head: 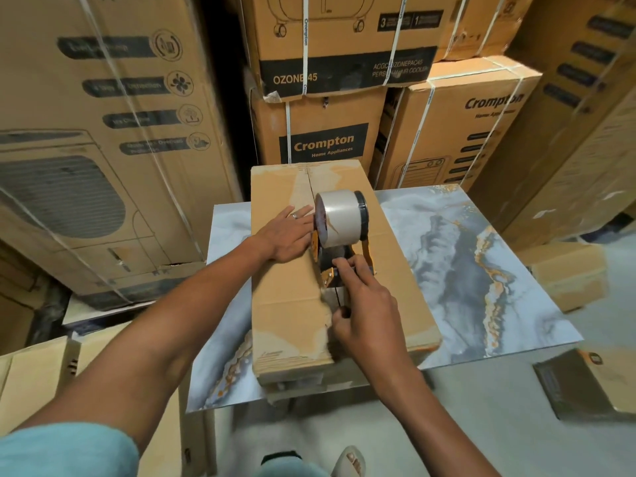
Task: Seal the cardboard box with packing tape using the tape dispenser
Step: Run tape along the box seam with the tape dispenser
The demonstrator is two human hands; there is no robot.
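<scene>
A long brown cardboard box point(285, 290) lies on a marble-patterned tabletop point(464, 270), its flaps closed along a centre seam. The tape dispenser point(339, 228), with a thick roll of clear tape and an orange frame, stands on the seam near the box's middle. My right hand point(364, 304) grips the dispenser's handle from the near side. My left hand point(292, 232) lies flat with straight fingers on the left flap, right beside the roll. A shiny strip of tape runs along the seam between the dispenser and the box's near edge.
Tall stacks of strapped Crompton appliance cartons point(323, 132) wall in the table at the back, left and right. A small carton point(568, 273) and a flat box point(592, 383) sit on the floor to the right. More cardboard point(38, 373) lies low at the left.
</scene>
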